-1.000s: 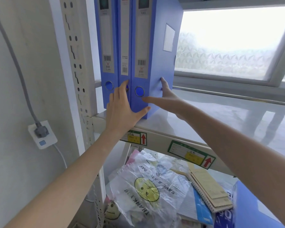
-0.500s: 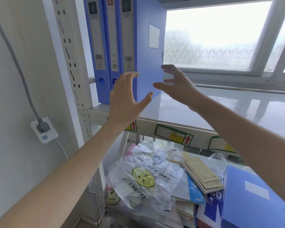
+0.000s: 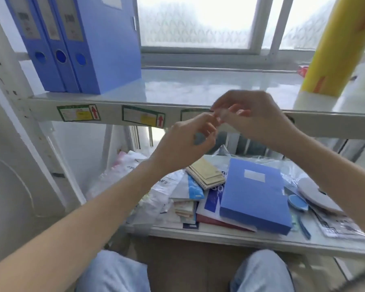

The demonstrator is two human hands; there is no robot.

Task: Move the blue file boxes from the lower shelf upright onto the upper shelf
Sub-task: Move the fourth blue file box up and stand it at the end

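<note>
Three file boxes point(image 3: 72, 45) stand upright above; both hands, left hand point(image 3: 185, 142) and right hand point(image 3: 255, 119), meet empty between shelves, so next comes grasping the flat blue box point(image 3: 255, 194) below

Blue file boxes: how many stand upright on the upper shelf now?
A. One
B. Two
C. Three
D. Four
C: three blue file boxes stand side by side at the left end of the upper shelf; one more lies flat on the lower shelf.
</note>
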